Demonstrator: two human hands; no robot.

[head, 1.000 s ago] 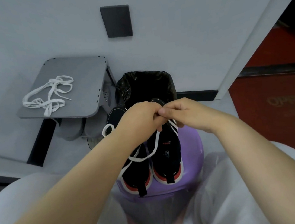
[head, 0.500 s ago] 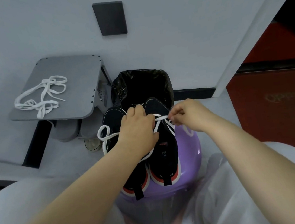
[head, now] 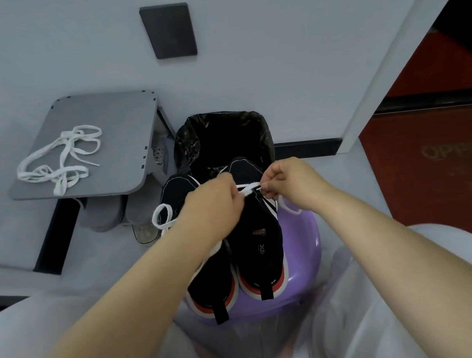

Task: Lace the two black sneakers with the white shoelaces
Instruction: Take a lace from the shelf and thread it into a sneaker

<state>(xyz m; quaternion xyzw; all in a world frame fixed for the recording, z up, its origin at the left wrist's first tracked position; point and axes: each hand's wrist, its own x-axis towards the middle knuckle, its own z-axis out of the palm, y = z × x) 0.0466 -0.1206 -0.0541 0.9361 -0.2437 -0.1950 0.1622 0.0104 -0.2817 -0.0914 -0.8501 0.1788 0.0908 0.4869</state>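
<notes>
Both my forearms reach from the near edge toward the far middle. My left hand (head: 214, 203) curls around the white shoelace (head: 248, 188); my right hand (head: 293, 185), just beside, pinches it.

A grey shelf (head: 124, 138) stands far left, with grey slippers (head: 106, 214) beneath it. A black-lined bin (head: 223, 133) sits behind a near purple stool (head: 307, 244). A red panel (head: 447, 160) stands right.

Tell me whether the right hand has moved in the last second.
Yes. Against the black bin, the right hand has shifted right, parting from the left hand, with white lace stretched between them.
</notes>
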